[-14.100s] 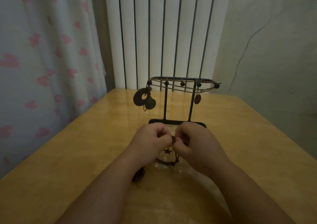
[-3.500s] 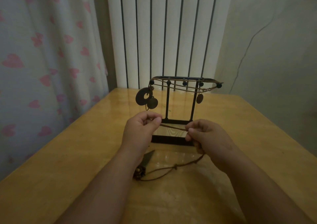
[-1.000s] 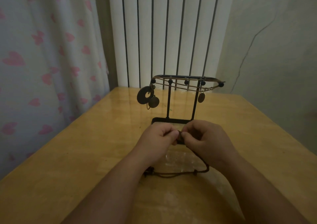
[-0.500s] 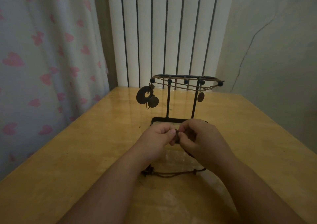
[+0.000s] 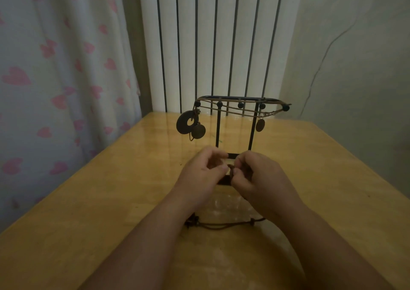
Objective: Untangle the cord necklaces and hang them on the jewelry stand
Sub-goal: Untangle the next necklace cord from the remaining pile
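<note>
Done: a few necklaces (image 5: 182, 127) hung on jewelry stand (image 5: 239, 99), frame centre.
To do: last cord necklace (image 5: 221, 224), lower centre, trailing on table (image 5: 111, 201); untangle, hang.
Grip: left hand (image 5: 202, 174) & right hand (image 5: 259, 183) both pinching cord, mid-frame.

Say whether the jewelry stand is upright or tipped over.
Upright: the jewelry stand has posts rising straight from its base on the table.

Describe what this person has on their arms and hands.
Nothing worn shows in the dim light. The left hand and right hand have no gloves, rings or watch. The left forearm and right forearm are sleeveless to the picture's lower edge.
</note>
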A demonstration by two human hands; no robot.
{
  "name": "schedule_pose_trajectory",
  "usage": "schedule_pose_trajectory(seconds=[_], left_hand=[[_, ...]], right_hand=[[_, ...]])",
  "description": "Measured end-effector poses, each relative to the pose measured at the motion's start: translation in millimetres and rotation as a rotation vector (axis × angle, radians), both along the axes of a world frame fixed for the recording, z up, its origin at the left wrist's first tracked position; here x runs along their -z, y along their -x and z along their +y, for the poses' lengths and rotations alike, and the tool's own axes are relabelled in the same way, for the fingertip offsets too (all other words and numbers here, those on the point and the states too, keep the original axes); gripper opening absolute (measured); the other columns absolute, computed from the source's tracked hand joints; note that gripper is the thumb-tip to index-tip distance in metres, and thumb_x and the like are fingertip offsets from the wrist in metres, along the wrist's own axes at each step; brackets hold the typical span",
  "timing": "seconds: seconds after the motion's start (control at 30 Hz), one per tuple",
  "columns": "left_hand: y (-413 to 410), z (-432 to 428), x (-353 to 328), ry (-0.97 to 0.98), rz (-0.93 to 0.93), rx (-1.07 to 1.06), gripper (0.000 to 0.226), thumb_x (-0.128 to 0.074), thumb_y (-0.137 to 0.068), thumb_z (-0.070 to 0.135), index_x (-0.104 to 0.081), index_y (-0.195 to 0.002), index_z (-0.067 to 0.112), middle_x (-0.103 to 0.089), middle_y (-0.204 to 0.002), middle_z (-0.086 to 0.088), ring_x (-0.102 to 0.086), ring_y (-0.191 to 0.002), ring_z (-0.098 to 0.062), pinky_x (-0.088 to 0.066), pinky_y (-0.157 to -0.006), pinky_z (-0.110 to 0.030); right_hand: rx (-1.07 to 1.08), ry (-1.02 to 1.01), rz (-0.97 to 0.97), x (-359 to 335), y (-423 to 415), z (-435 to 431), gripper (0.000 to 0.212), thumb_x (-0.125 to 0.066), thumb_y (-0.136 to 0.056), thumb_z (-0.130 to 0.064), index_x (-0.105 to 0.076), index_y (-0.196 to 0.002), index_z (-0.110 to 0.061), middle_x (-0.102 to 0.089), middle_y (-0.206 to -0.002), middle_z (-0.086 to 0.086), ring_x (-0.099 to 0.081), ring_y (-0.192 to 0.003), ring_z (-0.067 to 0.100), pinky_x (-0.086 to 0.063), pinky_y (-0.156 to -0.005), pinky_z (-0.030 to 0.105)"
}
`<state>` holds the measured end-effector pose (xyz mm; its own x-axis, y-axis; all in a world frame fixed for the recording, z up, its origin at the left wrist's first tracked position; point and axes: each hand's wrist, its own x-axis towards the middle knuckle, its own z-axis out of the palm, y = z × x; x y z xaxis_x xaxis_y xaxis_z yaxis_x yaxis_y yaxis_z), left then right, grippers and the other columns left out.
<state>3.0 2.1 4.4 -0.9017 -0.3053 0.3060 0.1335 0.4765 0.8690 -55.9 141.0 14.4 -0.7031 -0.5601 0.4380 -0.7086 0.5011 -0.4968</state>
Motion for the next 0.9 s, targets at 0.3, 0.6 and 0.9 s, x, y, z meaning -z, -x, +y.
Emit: schedule_pose_trajectory(seconds=[0.3,0.6,0.9], left_hand=[[-4.0,-6.2,0.0,0.240,0.191,-0.100,0.016,-0.066,-0.085,0.011,-0.066,-0.080,0.026,-0.059,-0.075,0.008,-0.054,-0.070,-0.005,-0.045,-0.061,-0.012],[-3.6,-5.8,-0.3,0.191,0.164,-0.056,0.005,-0.068,-0.085,0.020,-0.070,-0.083,0.024,-0.063,-0.075,0.008,-0.058,-0.070,-0.009,-0.050,-0.060,-0.019],[-3.0,-6.5,-0.6,0.169,0.126,-0.040,0.006,-0.070,-0.084,0.022,-0.069,-0.082,0.028,-0.065,-0.076,0.008,-0.059,-0.071,-0.009,-0.050,-0.060,-0.018]], right_hand=[[0.009,-0.005,0.019,-0.2,-0.2,0.9,0.009,-0.058,-0.090,-0.028,-0.052,-0.086,-0.033,-0.052,-0.076,-0.013,-0.048,-0.064,0.003,-0.040,-0.055,0.013],[-0.002,-0.002,0.007,-0.6,-0.8,0.9,0.008,-0.059,-0.090,-0.028,-0.052,-0.086,-0.032,-0.052,-0.077,-0.013,-0.049,-0.065,0.004,-0.036,-0.053,0.014],[-0.016,-0.030,0.019,-0.6,0.3,1.0,0.006,-0.057,-0.090,-0.031,-0.053,-0.086,-0.030,-0.052,-0.077,-0.012,-0.048,-0.067,0.004,-0.034,-0.056,0.016]])
